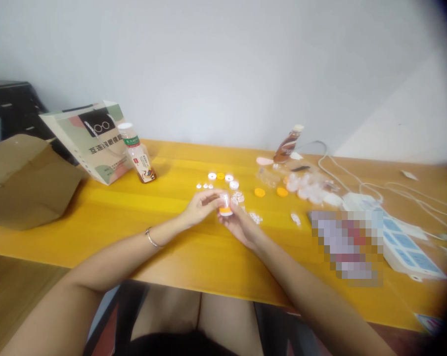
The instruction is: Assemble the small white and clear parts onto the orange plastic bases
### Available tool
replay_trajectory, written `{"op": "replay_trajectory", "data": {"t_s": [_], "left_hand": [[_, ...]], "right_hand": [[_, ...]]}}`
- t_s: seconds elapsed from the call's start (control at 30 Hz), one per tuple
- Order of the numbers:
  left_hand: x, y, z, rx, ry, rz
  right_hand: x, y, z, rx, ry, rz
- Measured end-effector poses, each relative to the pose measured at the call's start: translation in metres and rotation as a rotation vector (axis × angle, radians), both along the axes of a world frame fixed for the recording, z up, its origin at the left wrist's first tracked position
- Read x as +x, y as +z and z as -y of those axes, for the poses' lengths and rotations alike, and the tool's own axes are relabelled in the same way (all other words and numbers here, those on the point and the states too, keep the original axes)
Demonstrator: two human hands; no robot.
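Note:
Between my two hands, a small round container [225,202], white above with an orange band below, is held over the middle of the table. My left hand [200,207] pinches it from the left with thumb and fingers. Fingers of my right hand [242,226] close around its right side and underside. Just beyond the hands stand round white caps [234,185] and an orange cap [220,176] in a curved row. Several tiny white pieces [204,186] sit left of them. Small white parts lie in piles [255,218] beside my right hand.
At the left are a brown paper bag [30,183], a printed gift bag [93,153] and a drink bottle [138,155]. Rightward lie orange caps [282,192], translucent pieces [312,185], a brown bottle [287,146], a power strip [412,242] with cables, and a pixelated item [347,247].

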State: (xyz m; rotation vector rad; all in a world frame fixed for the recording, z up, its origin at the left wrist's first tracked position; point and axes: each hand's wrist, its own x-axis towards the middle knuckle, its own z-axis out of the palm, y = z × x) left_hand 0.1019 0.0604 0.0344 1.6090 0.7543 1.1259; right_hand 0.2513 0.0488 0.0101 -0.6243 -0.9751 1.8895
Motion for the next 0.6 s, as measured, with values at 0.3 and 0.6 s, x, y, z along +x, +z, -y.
{"op": "replay_trajectory", "data": {"t_s": [0.3, 0.6], "left_hand": [[-0.004, -0.006, -0.011, 0.073, 0.149, -0.045], [-0.039, -0.009, 0.011, 0.254, -0.236, -0.592]], "right_hand": [[0.045, 0.022, -0.036, 0.25, -0.465, 0.522], [0.159, 0.015, -0.07, 0.273, -0.972, 1.593]]}}
